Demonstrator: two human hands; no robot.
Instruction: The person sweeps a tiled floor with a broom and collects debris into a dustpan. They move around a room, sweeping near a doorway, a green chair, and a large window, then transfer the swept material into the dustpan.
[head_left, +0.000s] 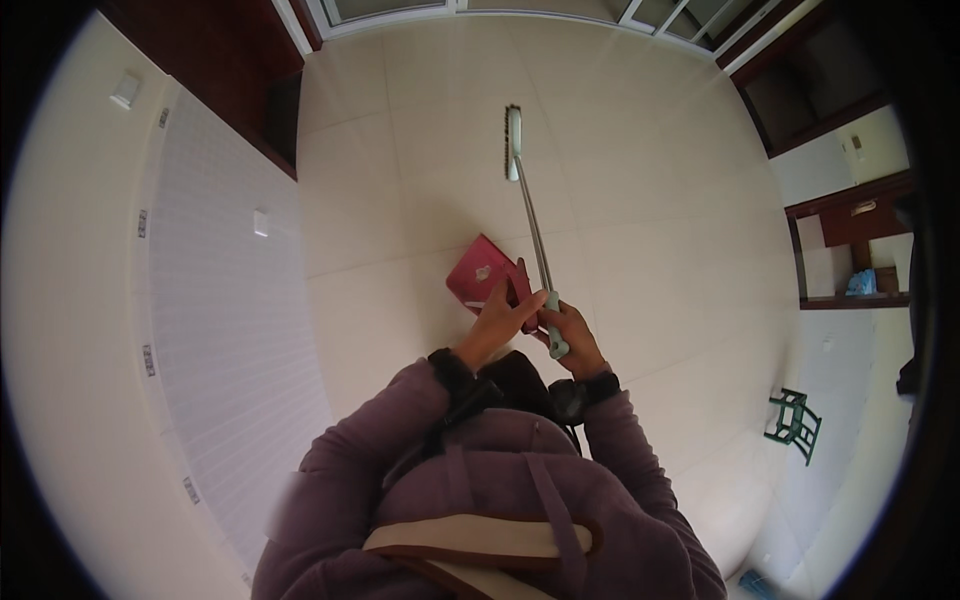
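A pale tiled floor [640, 200] fills the middle of the view. To the left stands a white tiled wall [220, 330] with a small white fitting [260, 222]. A small green chair [795, 424] sits at lower right. Dark wooden shelving [850, 225] lines the right side, holding a blue object [862, 283].

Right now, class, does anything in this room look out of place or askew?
Little stands out. A small green chair sits alone on the floor by the right wall. The broom and red dustpan are simply held.
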